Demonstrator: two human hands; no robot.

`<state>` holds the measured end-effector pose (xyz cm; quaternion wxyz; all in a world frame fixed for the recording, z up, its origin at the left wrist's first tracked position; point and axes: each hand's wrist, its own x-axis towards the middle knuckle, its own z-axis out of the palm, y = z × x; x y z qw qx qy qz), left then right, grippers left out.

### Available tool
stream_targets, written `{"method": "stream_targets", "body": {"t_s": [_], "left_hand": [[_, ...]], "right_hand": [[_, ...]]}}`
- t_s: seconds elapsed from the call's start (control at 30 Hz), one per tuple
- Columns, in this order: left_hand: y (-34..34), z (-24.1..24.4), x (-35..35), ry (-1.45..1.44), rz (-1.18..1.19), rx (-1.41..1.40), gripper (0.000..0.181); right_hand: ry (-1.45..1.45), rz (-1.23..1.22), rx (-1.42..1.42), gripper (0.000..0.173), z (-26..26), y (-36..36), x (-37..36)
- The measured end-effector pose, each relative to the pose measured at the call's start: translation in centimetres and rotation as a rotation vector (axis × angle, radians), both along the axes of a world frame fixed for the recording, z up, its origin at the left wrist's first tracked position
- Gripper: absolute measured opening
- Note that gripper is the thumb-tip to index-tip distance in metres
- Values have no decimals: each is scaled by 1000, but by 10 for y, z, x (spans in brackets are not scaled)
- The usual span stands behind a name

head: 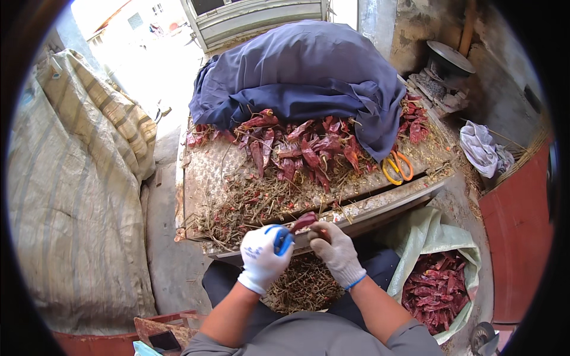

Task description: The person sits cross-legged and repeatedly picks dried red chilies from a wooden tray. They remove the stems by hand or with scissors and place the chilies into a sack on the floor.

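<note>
My left hand (267, 256), in a white glove with a blue palm, grips one end of a dried red chili pepper (305, 221) over the table's front edge. Close beside it, my right hand (334, 251), in an off-white knit glove, has its fingers closed at the pepper's other end, with a reddish piece showing between them. Beyond both hands, dried red chili peppers (311, 151) lie heaped on the worn table (205, 164), partly under a dark blue cloth (303, 62). Cut stems (249, 200) are strewn in front of the heap. Scissors with yellow and orange handles (397, 167) rest at the right.
Right of my legs stands a pale green woven sack (427, 236) of chili peppers. Stems (307, 282) lie piled between my legs. A large striped woven sheet (80, 200) fills the left side. At right are a red panel (516, 249) and a white plastic bag (478, 149).
</note>
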<state>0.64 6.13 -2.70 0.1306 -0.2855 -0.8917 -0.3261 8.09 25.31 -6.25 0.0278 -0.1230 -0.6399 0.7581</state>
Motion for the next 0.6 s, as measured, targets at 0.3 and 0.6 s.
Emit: {"method": "stream_targets", "body": {"t_s": [0.3, 0.6], "left_hand": [[-9, -7, 20, -741, -141, 603, 29], [-22, -3, 5, -246, -290, 59, 19]], "right_hand": [[-61, 193, 309, 25, 1, -2, -6], [-8, 467, 520, 37, 26, 0, -2]]}}
